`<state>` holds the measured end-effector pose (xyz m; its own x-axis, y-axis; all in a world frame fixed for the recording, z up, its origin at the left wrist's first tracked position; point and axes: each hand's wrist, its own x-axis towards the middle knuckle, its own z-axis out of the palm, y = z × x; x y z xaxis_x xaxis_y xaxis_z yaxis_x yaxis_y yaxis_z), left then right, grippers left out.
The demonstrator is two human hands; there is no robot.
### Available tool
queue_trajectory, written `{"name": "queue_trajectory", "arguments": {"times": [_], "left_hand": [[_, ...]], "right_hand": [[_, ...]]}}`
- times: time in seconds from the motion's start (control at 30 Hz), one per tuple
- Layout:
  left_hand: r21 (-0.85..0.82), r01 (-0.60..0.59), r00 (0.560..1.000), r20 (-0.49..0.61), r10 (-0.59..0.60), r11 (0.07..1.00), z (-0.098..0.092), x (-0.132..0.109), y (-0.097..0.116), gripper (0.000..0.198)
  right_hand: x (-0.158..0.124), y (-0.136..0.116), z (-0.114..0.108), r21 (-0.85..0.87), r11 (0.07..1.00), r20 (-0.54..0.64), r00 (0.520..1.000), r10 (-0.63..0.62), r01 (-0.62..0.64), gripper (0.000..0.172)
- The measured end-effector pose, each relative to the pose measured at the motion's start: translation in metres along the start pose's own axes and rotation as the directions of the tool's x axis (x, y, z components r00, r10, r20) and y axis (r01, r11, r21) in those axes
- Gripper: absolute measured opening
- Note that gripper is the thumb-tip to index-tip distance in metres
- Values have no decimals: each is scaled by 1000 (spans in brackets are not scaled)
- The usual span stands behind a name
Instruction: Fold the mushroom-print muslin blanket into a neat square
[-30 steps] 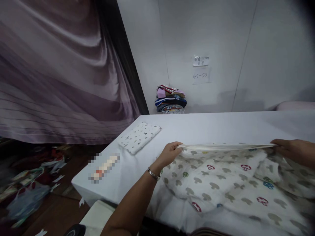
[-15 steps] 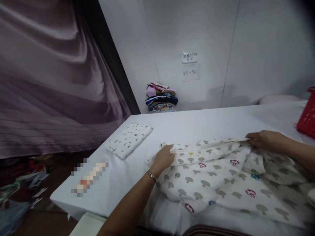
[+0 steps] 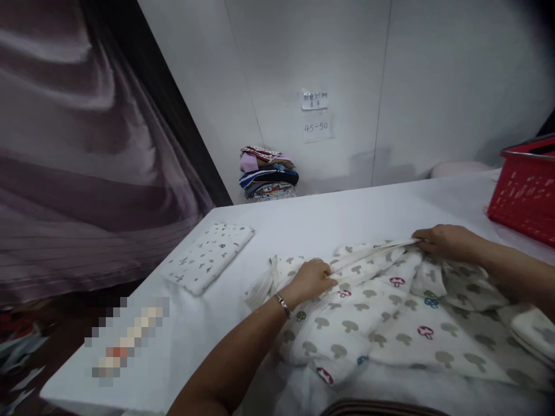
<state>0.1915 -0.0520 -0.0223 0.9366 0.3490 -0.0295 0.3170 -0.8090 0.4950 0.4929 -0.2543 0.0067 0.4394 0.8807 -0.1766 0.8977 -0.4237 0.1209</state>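
A white cloth with grey, red, green and blue mushroom prints (image 3: 347, 329) lies bunched along the front of the table. My left hand (image 3: 311, 281) has thumb and fingers closed on its upper edge, left of the middle. Further right, my right hand (image 3: 442, 240) pinches the same edge and holds it slightly raised, so a pale band stretches between the two hands. Past my left hand, the cloth's left end hangs in loose folds. A bracelet circles my left wrist.
A folded white printed cloth (image 3: 210, 257) lies on the white table (image 3: 338, 216) at left. A blurred-out long item (image 3: 130, 341) lies before it. A red basket (image 3: 524, 193) stands at right, a stack of folded clothes (image 3: 269, 173) by the wall, and a curtain (image 3: 87, 144) hangs left.
My left hand has moved rightward along the cloth's edge, closer to my right hand, which still pinches it. The view has turned right, so more of the red basket shows.
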Motion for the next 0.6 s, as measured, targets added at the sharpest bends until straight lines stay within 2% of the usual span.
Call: {"name": "queue_trajectory", "arguments": {"times": [0.13, 0.2, 0.23, 0.33, 0.4, 0.6], "left_hand": [[-119, 46, 982, -176, -66, 992, -6, 2, -2, 10], [-156, 75, 972, -210, -107, 985, -7, 5, -8, 10], [-165, 102, 974, -183, -132, 981, -6, 7, -11, 10], [-165, 184, 982, -5, -187, 969, 1, 14, -21, 12], [-145, 199, 980, 53, -193, 969, 4, 17, -25, 12], [-139, 111, 992, -49, -119, 984, -5, 12, -18, 15]], "right_hand": [[0, -1, -1, -4, 1000, -15, 1000, -13, 13, 36], [1, 0, -1, 12, 999, -21, 999, -35, 35, 36], [1, 1, -2, 18, 999, -25, 999, -42, 43, 36], [1, 3, -3, 29, 998, -43, 998, -49, 51, 35], [1, 3, -5, 29, 998, -53, 997, -58, 59, 35], [-1, 2, -11, 36, 996, -75, 994, -80, 83, 34]]}}
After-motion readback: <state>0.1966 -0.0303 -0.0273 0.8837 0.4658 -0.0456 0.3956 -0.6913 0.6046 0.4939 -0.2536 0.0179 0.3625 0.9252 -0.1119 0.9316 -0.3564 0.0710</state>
